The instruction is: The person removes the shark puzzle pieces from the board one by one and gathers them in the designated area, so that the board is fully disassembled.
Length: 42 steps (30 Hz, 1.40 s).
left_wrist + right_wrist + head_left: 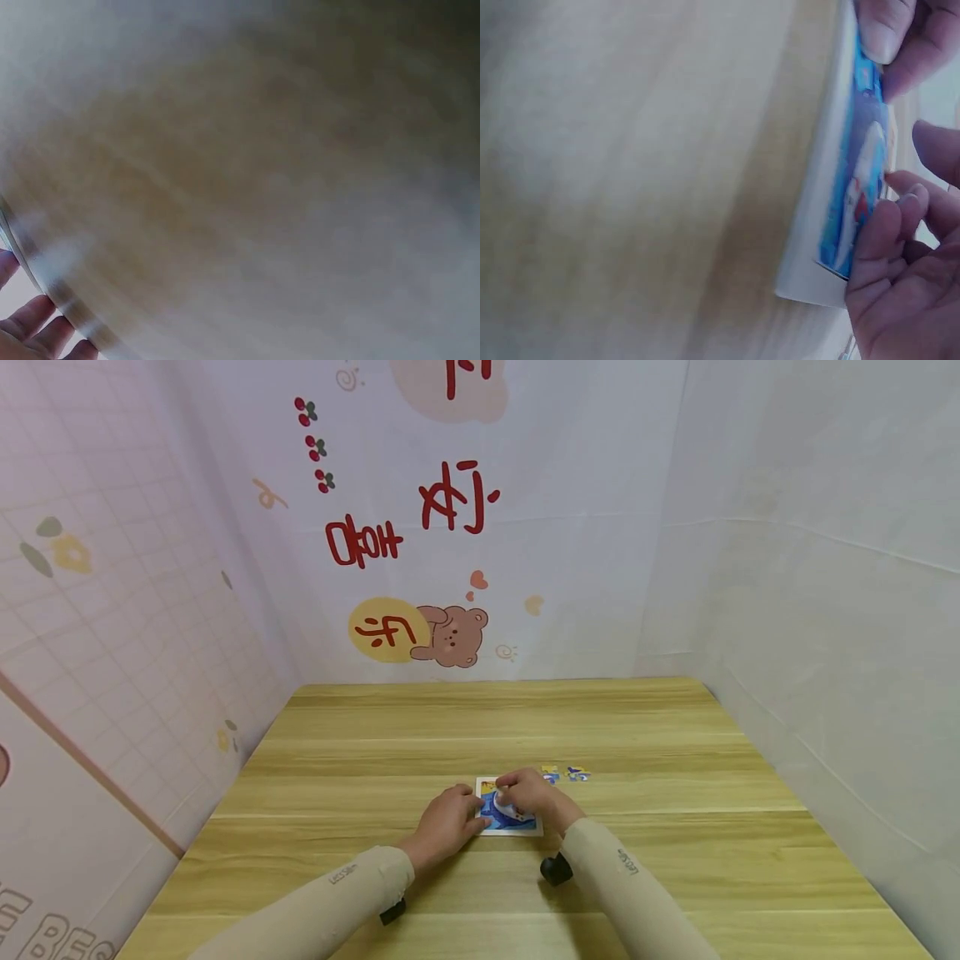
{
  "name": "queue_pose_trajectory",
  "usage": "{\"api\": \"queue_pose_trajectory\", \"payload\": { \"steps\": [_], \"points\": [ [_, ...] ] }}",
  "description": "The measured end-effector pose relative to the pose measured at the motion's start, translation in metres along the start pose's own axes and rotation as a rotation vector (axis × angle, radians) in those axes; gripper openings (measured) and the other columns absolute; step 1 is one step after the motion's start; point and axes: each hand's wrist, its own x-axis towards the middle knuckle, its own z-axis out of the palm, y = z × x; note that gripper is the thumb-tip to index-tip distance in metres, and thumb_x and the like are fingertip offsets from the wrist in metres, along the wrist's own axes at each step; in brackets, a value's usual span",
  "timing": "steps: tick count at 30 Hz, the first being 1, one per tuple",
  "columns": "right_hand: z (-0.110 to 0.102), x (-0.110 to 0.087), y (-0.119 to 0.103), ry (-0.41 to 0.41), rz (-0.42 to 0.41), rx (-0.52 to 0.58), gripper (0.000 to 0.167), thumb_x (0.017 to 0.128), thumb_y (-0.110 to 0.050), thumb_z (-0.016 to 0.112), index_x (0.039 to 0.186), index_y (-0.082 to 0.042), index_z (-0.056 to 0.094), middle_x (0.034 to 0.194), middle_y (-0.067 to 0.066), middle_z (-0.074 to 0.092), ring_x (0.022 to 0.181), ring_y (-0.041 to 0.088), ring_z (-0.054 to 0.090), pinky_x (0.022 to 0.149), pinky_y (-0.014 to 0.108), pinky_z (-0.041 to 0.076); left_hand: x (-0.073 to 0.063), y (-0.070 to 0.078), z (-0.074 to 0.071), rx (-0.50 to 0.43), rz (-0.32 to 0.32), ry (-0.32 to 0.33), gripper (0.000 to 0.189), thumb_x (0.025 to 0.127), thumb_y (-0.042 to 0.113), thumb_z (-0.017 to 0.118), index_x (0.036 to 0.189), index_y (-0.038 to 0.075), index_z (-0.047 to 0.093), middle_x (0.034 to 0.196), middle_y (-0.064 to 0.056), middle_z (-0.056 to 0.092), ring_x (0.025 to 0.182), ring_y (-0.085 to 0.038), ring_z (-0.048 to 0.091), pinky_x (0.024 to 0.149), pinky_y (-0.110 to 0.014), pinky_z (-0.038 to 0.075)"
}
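Note:
A small picture jigsaw in a white frame [510, 836] lies flat on the table, its picture mostly blue with a white shape and some yellow. My left hand [447, 822] rests along its left side, thumb near the lower corner and fingers spread higher up. In the right wrist view, the left thumb [881, 34] lies on the blue end of the jigsaw. My right hand [528, 792] reaches over the upper right of the picture with bent fingers. Its fingertips touch the picture, and the thumb [934, 150] stands apart from them. Part of the picture is hidden beneath this hand.
Two loose jigsaw bits, one blue and yellow piece [551, 773] and one darker piece [577, 773], lie on the wooden table [360, 727] just beyond my right hand. Printed cloth walls [570, 527] enclose the table's back and sides.

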Motion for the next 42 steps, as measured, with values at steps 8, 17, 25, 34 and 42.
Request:
{"api": "queue_pose_trajectory", "payload": {
  "steps": [8,17,25,34,42],
  "points": [
    [-0.006,0.0,0.001,-0.065,0.013,0.116,0.045,0.088,-0.003,0.065,0.133,-0.001,0.061,0.076,0.005,0.056,0.059,0.017,0.048,0.06,0.029,0.042,0.0,-0.001,0.001,-0.002,0.005,-0.003,0.031,0.092,0.024,0.072,0.109,-0.001,0.073,0.11,-0.016,0.063,0.099,-0.03,0.062,0.088,-0.046,0.05],
    [-0.003,0.0,0.001,-0.007,-0.038,0.078,0.046,0.09,-0.009,0.069,0.135,-0.003,0.06,0.113,0.012,0.066,0.088,0.02,0.061,0.081,0.038,0.051,0.0,-0.002,0.0,-0.001,-0.005,-0.013,0.034,0.093,0.026,0.071,0.114,-0.001,0.072,0.112,-0.016,0.063,0.1,-0.03,0.062,0.089,-0.046,0.05],
    [0.007,0.003,-0.002,0.108,-0.022,0.079,0.036,0.092,-0.008,0.067,0.127,-0.002,0.065,0.096,0.006,0.067,0.072,0.016,0.057,0.069,0.03,0.048,-0.001,-0.001,-0.002,0.005,0.01,-0.012,0.034,0.093,0.025,0.07,0.114,-0.002,0.071,0.113,-0.017,0.064,0.101,-0.03,0.062,0.089,-0.047,0.05],
    [0.013,0.006,-0.001,0.201,-0.008,0.143,0.029,0.092,-0.005,0.065,0.121,-0.002,0.068,0.08,0.005,0.067,0.06,0.016,0.056,0.055,0.026,0.042,0.0,-0.002,0.0,0.013,0.003,-0.008,0.034,0.092,0.026,0.071,0.113,-0.001,0.072,0.11,-0.015,0.063,0.099,-0.029,0.062,0.087,-0.045,0.051],
    [0.012,0.009,-0.003,0.147,-0.015,0.124,0.036,0.093,-0.003,0.063,0.129,-0.002,0.064,0.082,0.006,0.068,0.054,0.014,0.051,0.047,0.024,0.038,0.0,-0.002,-0.001,0.017,0.006,-0.005,0.031,0.092,0.026,0.072,0.11,0.0,0.073,0.108,-0.013,0.063,0.096,-0.028,0.062,0.084,-0.044,0.051]
  ]
}}
